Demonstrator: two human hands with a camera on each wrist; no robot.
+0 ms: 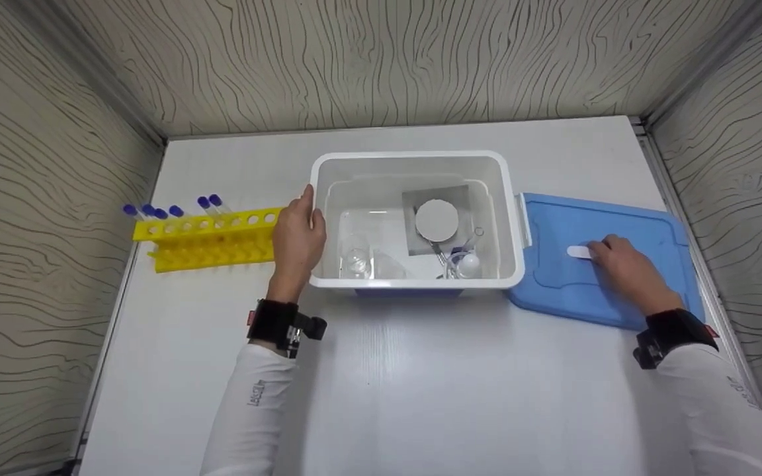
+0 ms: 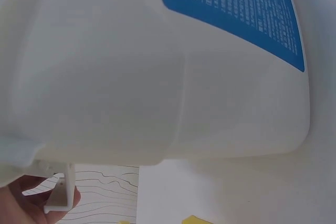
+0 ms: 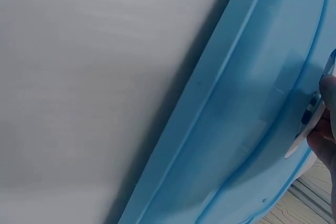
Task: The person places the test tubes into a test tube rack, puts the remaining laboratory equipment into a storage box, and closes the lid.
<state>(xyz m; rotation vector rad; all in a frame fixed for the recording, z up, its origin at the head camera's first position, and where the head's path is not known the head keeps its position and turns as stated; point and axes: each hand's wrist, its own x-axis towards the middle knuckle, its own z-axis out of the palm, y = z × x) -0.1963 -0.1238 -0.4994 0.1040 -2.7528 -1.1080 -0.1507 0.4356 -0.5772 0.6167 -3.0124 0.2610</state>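
Note:
A translucent white plastic bin [image 1: 414, 284] stands upright without its lid. At its left end, my left hand [image 1: 299, 235] holds the side by the rim. The left wrist view shows fingers around a white side latch [image 2: 62, 187] on the bin. To the right, the blue lid [image 1: 553, 291] lies flat on the table. Over it my right hand [image 1: 629, 271] pinches a white strip [image 1: 578, 252] that looks like the lid's handle. Inside the bin are a round white disc on a grey square [image 1: 417, 244], clear glassware [image 1: 357, 261] and a small white ball-like piece [image 1: 468, 266].
Left of the bin stands a yellow test tube rack [image 1: 209, 261] with several blue-capped tubes [image 1: 206, 202], close to my left hand. The white table [image 1: 381, 396] is bordered by wood-patterned walls. A blue label [image 2: 241, 9] marks the bin's front.

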